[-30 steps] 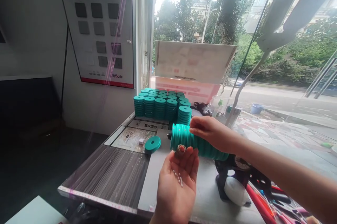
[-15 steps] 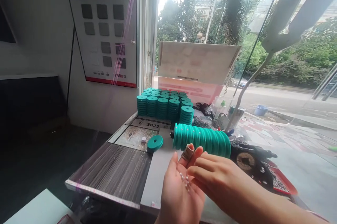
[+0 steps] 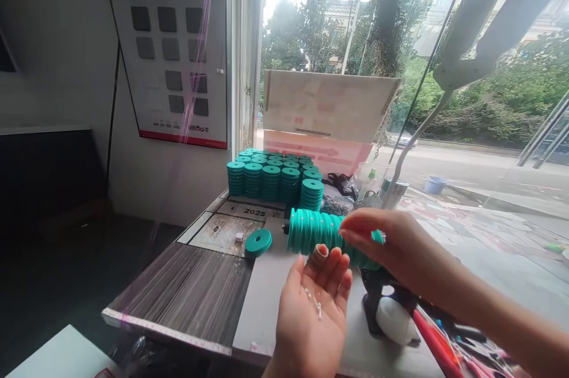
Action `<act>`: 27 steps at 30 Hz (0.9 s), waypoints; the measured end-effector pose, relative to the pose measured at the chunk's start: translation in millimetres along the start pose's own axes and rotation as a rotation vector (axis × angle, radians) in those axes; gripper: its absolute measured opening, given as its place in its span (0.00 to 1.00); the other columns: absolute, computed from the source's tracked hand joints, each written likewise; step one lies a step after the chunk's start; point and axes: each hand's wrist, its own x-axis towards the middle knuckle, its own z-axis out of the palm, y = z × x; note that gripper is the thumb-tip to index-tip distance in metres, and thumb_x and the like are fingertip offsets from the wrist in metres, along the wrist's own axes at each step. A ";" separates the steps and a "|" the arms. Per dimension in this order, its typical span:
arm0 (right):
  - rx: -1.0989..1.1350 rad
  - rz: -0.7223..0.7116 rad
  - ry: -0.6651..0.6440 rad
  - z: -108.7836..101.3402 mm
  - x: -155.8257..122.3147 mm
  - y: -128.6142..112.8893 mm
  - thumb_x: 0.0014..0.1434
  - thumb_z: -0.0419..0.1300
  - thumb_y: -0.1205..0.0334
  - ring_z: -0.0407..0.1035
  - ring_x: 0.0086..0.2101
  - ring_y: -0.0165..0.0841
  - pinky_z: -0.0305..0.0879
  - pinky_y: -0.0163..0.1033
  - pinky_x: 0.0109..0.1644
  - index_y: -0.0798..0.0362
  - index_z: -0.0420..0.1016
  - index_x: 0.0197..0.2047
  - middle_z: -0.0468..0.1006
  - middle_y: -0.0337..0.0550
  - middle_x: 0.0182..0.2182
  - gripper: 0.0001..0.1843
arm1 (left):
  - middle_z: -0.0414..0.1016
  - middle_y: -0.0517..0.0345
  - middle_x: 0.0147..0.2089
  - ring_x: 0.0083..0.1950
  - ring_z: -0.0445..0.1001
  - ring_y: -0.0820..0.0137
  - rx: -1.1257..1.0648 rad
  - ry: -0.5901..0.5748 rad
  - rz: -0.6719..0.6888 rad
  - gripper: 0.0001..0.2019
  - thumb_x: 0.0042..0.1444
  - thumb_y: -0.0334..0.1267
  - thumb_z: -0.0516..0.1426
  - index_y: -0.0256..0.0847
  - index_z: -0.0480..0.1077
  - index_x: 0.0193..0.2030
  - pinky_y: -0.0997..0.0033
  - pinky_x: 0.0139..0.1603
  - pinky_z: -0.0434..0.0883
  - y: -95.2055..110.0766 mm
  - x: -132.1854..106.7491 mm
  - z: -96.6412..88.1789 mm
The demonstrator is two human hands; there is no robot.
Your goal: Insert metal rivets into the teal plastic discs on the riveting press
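Note:
My left hand [image 3: 306, 327] is palm up with its fingers loosely curled, cradling a few small white-headed pins [image 3: 319, 309]. A tan band wraps one of its fingertips. Just beyond it, a row of teal spools [image 3: 306, 233] lies sideways on a dark rod, with small pale dots along the top of the rims. My right hand [image 3: 393, 242] reaches over the row, thumb and fingers pinched against the spools; whatever is between the fingertips is too small to see. A single teal spool [image 3: 258, 242] rests on the table to the left.
Stacks of teal spools [image 3: 271, 179] stand at the back of the table by the window. A black stand with a white round part [image 3: 395, 320] supports the row's right end. Red-edged items [image 3: 438, 336] lie at the lower right. A lamp arm [image 3: 415, 135] rises at right.
My right hand has left the left palm, moving up and right to the row of spools. My left hand now lies uncovered with fewer pins visible.

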 end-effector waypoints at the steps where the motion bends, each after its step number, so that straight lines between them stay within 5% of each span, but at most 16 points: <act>1: 0.056 0.089 -0.022 -7.0 8.1 6.9 0.57 0.50 0.57 0.62 0.24 0.28 0.59 0.32 0.27 0.53 0.69 0.27 0.70 0.38 0.21 0.13 | 0.74 0.44 0.37 0.43 0.74 0.61 0.010 0.010 0.002 0.12 0.58 0.36 0.48 0.30 0.70 0.34 0.66 0.43 0.70 0.0 1.2 0.0; 9: 0.346 0.317 -0.107 -8.9 23.9 22.6 0.48 0.53 0.48 0.58 0.26 0.29 0.57 0.35 0.31 0.56 0.70 0.26 0.66 0.39 0.23 0.18 | 0.73 0.40 0.41 0.52 0.68 0.56 0.011 -0.001 -0.022 0.12 0.57 0.34 0.49 0.28 0.70 0.34 0.64 0.46 0.69 3.7 3.6 0.3; 27: 0.188 0.273 -0.063 -5.4 24.2 27.6 0.51 0.55 0.57 0.60 0.23 0.28 0.57 0.34 0.28 0.56 0.72 0.25 0.68 0.37 0.19 0.11 | 0.74 0.41 0.41 0.51 0.70 0.57 0.003 -0.022 -0.028 0.12 0.57 0.34 0.49 0.29 0.71 0.34 0.64 0.46 0.70 3.1 4.3 -2.6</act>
